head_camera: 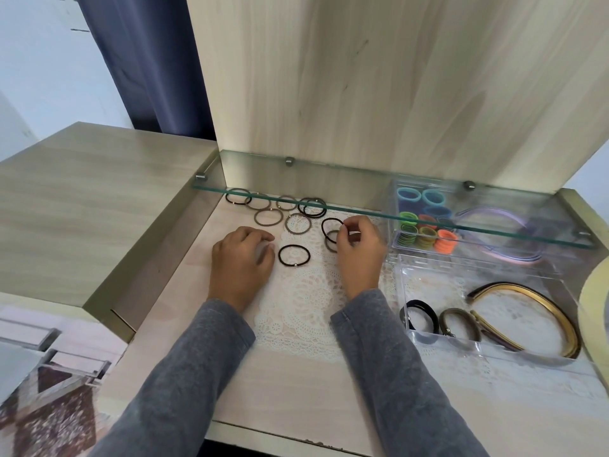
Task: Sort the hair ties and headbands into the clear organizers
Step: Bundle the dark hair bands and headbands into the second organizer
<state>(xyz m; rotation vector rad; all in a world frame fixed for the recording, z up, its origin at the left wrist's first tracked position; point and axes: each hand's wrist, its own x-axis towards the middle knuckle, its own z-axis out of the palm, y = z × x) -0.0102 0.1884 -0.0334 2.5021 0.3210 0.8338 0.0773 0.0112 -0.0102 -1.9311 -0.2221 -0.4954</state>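
Several thin hair ties in black, brown and grey lie loose on the desk under a glass shelf, among them a grey tie (268, 217) and a black tie (294, 255). My left hand (240, 262) rests palm down beside the black tie, fingers curled, holding nothing. My right hand (359, 250) pinches a black hair tie (330, 227) between thumb and fingers. A far clear organizer (393, 222) holds bright thick ties and pastel headbands. A near clear organizer (403, 288) holds dark ties and a gold headband (534, 298).
A white lace doily (303, 301) covers the desk middle. The glass shelf (362, 211) spans the back above the ties. A raised wooden panel (395, 77) stands behind. A lower wooden surface (82, 199) lies to the left, and a pale round object (593, 311) sits at the right edge.
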